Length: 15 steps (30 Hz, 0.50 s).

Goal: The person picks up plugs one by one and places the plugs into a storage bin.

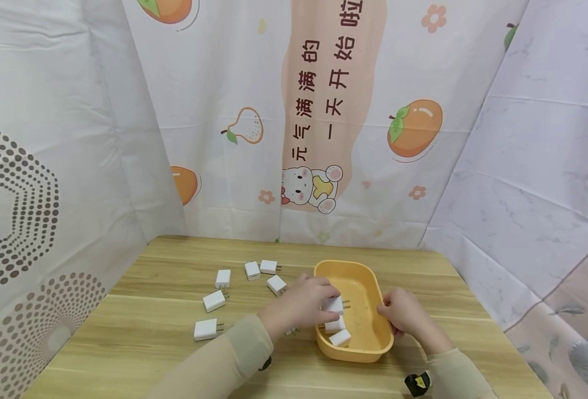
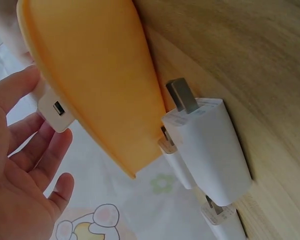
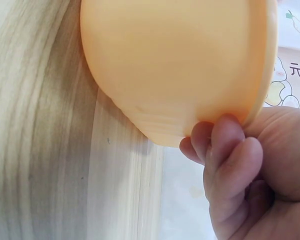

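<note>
My left hand (image 1: 306, 302) is over the left rim of a yellow plastic box (image 1: 361, 310). Between its thumb and fingers it holds a white USB charger plug (image 1: 333, 305), prongs toward the right; the charger's USB port shows in the left wrist view. Inside the box two more white chargers (image 1: 341, 337) lie near the left wall. My right hand (image 1: 405, 313) grips the box's right rim, fingers curled against the outer wall in the right wrist view.
Several white chargers (image 1: 206, 330) lie scattered on the wooden table (image 1: 139, 332) left of the box. One charger (image 1: 291, 331) is partly hidden under the left forearm. Printed curtains (image 1: 224, 183) hang behind and beside the table.
</note>
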{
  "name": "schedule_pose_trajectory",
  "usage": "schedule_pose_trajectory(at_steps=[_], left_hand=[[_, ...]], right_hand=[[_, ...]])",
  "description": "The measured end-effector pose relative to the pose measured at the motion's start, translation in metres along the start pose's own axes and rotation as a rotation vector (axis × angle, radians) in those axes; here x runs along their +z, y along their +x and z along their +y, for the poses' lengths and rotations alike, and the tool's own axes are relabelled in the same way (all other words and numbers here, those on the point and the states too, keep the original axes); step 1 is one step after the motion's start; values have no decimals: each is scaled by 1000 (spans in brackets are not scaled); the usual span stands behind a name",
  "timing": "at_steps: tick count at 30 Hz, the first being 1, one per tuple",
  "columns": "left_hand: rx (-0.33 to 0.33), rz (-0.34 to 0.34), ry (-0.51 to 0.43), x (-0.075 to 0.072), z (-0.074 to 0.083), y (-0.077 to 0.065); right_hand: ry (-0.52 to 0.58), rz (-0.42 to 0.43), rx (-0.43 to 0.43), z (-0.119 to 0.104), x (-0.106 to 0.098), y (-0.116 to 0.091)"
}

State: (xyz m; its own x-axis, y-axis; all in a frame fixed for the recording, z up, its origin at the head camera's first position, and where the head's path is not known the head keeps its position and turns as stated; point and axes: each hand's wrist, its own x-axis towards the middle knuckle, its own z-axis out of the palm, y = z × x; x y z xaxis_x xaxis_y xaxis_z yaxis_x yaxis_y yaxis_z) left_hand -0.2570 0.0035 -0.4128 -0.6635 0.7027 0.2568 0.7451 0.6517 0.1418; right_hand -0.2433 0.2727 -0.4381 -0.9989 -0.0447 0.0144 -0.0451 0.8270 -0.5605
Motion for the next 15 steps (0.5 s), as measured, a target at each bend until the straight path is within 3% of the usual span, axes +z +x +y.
schedule_pose_trajectory(at_steps=[5, 15], left_hand=[[16, -7, 72, 5, 0, 3], [17, -58, 118, 13, 1, 7]], right_hand=[[0, -1, 0, 0, 0, 0], [4, -8, 2, 0, -1, 0]])
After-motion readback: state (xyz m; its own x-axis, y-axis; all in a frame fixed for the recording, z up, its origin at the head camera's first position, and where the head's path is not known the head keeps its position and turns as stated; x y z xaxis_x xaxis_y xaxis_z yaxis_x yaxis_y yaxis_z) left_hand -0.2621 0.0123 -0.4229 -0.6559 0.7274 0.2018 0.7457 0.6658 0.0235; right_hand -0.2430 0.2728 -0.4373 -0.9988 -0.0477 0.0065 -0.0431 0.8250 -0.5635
